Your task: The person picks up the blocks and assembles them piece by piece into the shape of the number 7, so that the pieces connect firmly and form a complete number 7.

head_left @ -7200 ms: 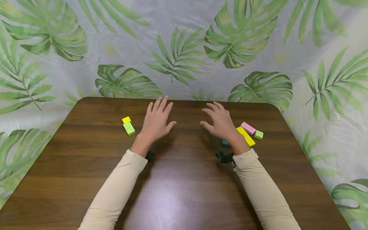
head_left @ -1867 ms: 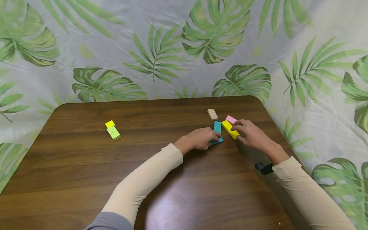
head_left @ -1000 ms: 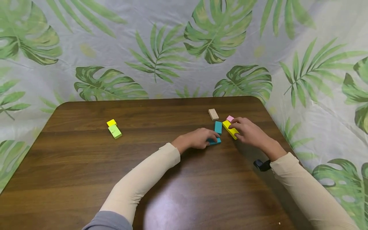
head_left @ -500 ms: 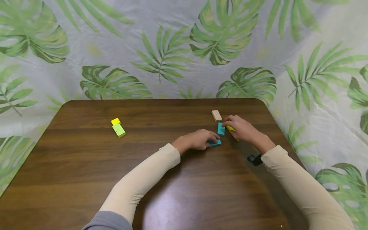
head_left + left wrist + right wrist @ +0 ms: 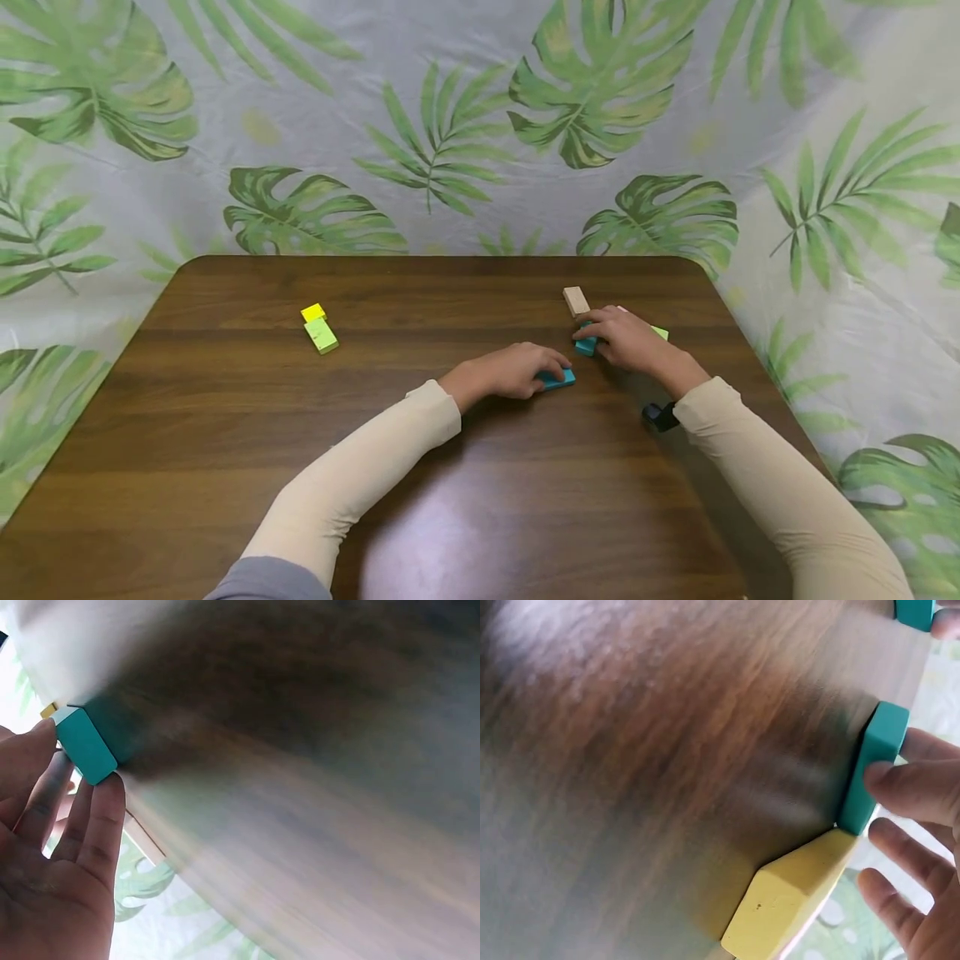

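Observation:
My left hand [image 5: 517, 371] pinches a teal wooden block [image 5: 558, 380] lying on the table; in the left wrist view thumb and fingertips sit at opposite sides of that block [image 5: 88, 746]. Just beyond it, my right hand [image 5: 630, 340] grips a second teal block [image 5: 586, 346], its thumb on one long side and a finger behind, as the right wrist view shows of this block [image 5: 872, 769]. A longer yellow block [image 5: 780, 900] touches the near end of the second teal block; in the head view the right hand hides it.
Behind the right hand lies a plain wood block [image 5: 576, 301]. A light green block [image 5: 661, 332] and a sliver of pink block [image 5: 621, 309] show past that hand. At the left of the brown table [image 5: 225, 417] rest a yellow block [image 5: 312, 312] and a green block [image 5: 322, 336].
My right hand has moved left from the yellow block to the second teal block and taken hold of it. The left hand stays on its teal block. The head view has shifted slightly.

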A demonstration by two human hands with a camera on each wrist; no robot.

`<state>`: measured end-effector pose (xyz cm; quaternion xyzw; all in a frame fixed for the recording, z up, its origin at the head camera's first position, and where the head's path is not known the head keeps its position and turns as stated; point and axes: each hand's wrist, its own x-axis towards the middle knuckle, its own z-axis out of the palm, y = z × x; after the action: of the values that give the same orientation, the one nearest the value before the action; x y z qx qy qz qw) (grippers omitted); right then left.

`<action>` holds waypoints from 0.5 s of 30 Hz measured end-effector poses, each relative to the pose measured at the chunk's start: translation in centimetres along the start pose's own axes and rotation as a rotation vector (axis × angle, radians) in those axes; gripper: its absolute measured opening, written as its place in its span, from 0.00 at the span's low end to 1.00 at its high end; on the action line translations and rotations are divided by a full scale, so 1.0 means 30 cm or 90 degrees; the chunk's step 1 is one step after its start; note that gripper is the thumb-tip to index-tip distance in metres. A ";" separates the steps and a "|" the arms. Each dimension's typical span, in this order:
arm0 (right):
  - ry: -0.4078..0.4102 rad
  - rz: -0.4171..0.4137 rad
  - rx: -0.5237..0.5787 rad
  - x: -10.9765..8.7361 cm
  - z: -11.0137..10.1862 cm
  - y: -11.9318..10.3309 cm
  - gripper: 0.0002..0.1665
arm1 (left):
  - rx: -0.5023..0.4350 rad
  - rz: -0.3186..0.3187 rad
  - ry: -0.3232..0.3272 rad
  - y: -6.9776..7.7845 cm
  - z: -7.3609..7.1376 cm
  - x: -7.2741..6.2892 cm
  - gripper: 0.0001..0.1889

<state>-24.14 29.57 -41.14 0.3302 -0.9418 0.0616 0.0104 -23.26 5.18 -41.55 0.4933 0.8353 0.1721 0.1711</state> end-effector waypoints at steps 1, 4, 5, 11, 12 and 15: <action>0.002 0.003 0.007 -0.002 0.000 0.002 0.19 | 0.001 0.001 0.000 0.002 -0.001 -0.002 0.18; 0.004 0.008 0.013 -0.004 0.001 0.004 0.20 | 0.002 0.001 -0.001 0.004 -0.002 -0.006 0.18; 0.003 0.009 0.014 -0.003 0.002 0.003 0.20 | 0.003 0.001 0.000 0.004 -0.002 -0.007 0.18; -0.020 0.034 0.046 0.003 0.013 -0.012 0.23 | -0.004 -0.006 -0.005 0.008 -0.004 -0.024 0.19; -0.024 0.036 0.053 0.003 0.015 -0.014 0.24 | -0.006 -0.009 -0.007 0.007 -0.004 -0.029 0.19; -0.029 0.033 0.056 0.002 0.018 -0.016 0.25 | -0.009 -0.017 -0.009 0.007 -0.004 -0.040 0.19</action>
<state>-23.89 29.08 -41.63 0.3072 -0.9465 0.0954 -0.0267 -22.61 4.19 -41.19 0.4819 0.8395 0.1724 0.1826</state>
